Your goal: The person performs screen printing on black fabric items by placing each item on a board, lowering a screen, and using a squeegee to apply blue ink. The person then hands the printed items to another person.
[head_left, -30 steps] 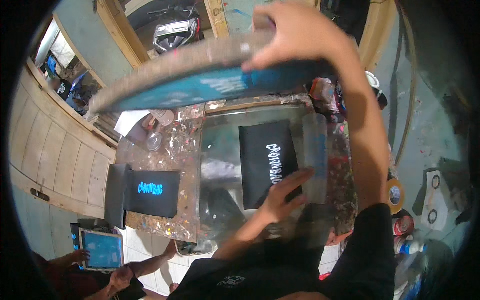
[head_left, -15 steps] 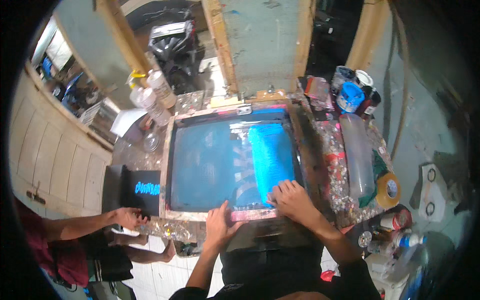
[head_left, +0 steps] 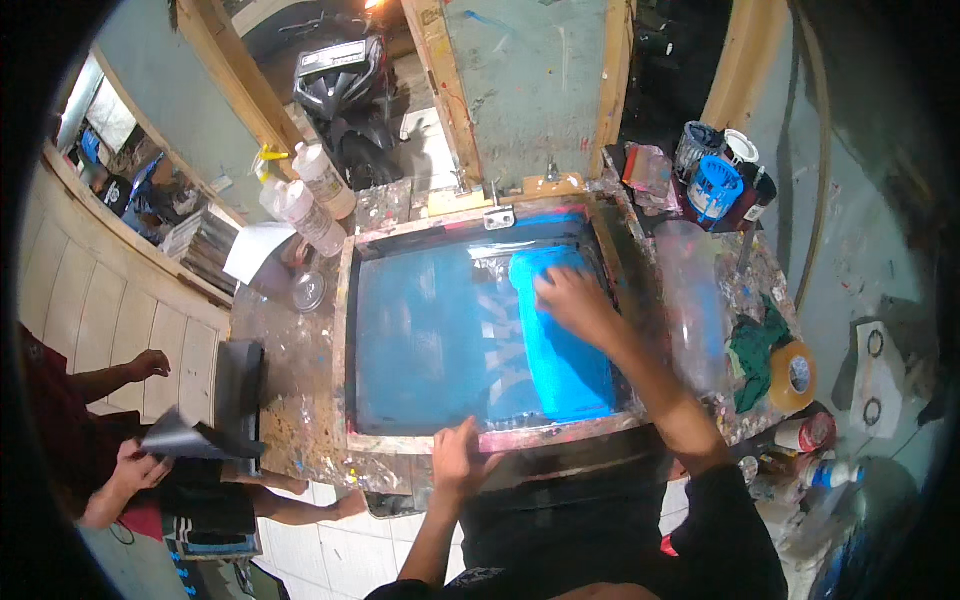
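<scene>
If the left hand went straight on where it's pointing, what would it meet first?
Probably the wooden frame, whose near edge the left hand seems to touch; beyond it lies the blue mesh, though depth is unclear.

The black short-sleeved shirt point(head_left: 737, 535) apparently bears a small pale print point(head_left: 482, 576).

A big black motorbike point(head_left: 345, 90) stands at the back. A cream wooden door point(head_left: 95, 310) is at the left. A see-through bottle with a yellow spray top point(head_left: 271, 188) stands beside two see-through plastic bottles point(head_left: 327, 182). Over on the right, a fat yellow-brown tape roll point(head_left: 781, 378) lies just beside a crumpled green cloth point(head_left: 750, 362).
</scene>
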A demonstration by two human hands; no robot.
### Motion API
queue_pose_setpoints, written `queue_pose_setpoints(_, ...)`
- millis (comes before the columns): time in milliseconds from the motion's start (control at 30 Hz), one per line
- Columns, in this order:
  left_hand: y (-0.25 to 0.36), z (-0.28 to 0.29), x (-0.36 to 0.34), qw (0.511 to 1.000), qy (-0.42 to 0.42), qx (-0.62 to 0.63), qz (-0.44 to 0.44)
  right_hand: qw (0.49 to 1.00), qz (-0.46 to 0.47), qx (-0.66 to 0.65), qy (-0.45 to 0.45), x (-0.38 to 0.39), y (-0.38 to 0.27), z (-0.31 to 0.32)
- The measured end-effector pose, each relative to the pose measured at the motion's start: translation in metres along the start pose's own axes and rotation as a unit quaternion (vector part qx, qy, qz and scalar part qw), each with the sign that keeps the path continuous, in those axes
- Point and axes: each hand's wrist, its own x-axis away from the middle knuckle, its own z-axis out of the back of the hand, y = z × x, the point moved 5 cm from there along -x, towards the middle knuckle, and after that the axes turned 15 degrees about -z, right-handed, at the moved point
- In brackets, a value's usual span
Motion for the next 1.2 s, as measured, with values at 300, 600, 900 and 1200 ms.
queue_pose_setpoints(300, -0.006, -0.006, -0.001, 0.997, -0.043, 0.029, 0.06, 0.982, 0.013, -0.057, -0.182, -0.115, 0.043, -0.018)
queue_pose_setpoints(600, -0.008, -0.008, 0.005, 0.994, -0.054, 0.02, 0.095, 0.997, -0.037, 0.005, -0.074, 0.013, -0.013, 0.0)
queue_pose_setpoints(900, -0.004, -0.006, -0.005, 0.997, -0.037, 0.043, 0.044, 0.996, -0.044, 0.036, -0.062, 0.171, -0.066, 0.044)
queue_pose_setpoints(1200, 0.018, 0.058, -0.064, 0.999, 0.023, 0.009, -0.031, 0.997, -0.062, -0.007, -0.05, 0.159, -0.09, 0.13)
